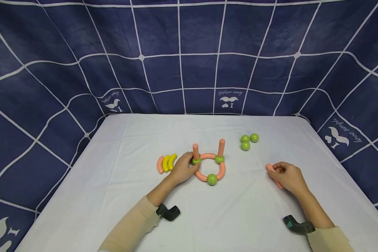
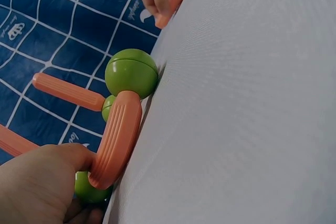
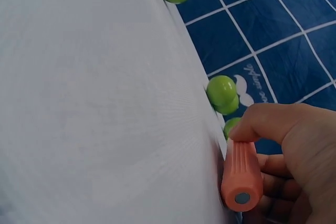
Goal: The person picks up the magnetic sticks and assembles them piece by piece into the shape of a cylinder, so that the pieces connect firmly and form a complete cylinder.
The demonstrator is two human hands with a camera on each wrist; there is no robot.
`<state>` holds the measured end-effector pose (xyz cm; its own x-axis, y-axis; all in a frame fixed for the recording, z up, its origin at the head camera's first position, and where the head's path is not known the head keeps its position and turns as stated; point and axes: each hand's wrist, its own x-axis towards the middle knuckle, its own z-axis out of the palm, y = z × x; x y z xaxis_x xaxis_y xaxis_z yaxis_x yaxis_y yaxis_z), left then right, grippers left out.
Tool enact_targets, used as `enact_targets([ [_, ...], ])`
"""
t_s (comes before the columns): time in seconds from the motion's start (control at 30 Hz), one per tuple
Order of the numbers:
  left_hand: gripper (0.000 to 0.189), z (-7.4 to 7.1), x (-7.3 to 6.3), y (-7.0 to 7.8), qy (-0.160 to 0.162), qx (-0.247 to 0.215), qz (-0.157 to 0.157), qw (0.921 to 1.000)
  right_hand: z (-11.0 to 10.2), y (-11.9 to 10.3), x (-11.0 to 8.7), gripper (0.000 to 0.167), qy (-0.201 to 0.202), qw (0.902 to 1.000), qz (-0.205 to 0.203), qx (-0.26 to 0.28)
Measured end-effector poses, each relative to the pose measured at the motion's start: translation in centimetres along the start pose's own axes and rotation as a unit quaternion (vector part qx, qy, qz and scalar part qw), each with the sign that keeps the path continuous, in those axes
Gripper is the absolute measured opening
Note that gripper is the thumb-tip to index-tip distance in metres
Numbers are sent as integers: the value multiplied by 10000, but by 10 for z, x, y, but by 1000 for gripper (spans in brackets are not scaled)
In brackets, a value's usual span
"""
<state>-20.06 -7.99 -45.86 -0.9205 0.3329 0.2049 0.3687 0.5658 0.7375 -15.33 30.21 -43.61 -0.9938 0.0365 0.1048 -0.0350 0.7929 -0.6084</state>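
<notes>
A ring of curved orange rods (image 1: pixel 222 171) joined by green balls lies mid-table. Two straight orange rods (image 1: pixel 221 147) rise from its left and right balls. My left hand (image 1: pixel 183 167) grips the ring's left green ball (image 2: pixel 90 188), its thumb beside the end of a curved rod (image 2: pixel 118 140). The ring's front ball (image 1: pixel 212 179) faces me, away from the fingers. Over to the right, my right hand (image 1: pixel 289 176) pinches a loose orange rod (image 1: pixel 274 176) between thumb and fingers. A round metallic disc shows in that rod's near end in the right wrist view.
Left of my left hand lie two yellow curved pieces (image 1: pixel 166 163) and an orange curved piece (image 1: pixel 160 165). Three loose green balls (image 1: pixel 245 145) sit at the back right. A white cloth covers the table (image 1: pixel 138 133); a blue gridded curtain (image 1: pixel 198 70) surrounds its back and sides.
</notes>
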Motion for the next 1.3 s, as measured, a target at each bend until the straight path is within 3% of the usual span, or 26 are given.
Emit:
enact_targets([
  [0.4,33,0,0,-2,11,-7,81,10000,9,-26,2,28,79,9979,-442,465],
  [0.7,33,2,0,-3,-25,13,30,10000,26,-55,0,22,-233,9947,-743,677],
  [1.3,32,3,1,-3,-6,-90,19,10000,53,-100,1,15,-518,9780,-1622,1204],
])
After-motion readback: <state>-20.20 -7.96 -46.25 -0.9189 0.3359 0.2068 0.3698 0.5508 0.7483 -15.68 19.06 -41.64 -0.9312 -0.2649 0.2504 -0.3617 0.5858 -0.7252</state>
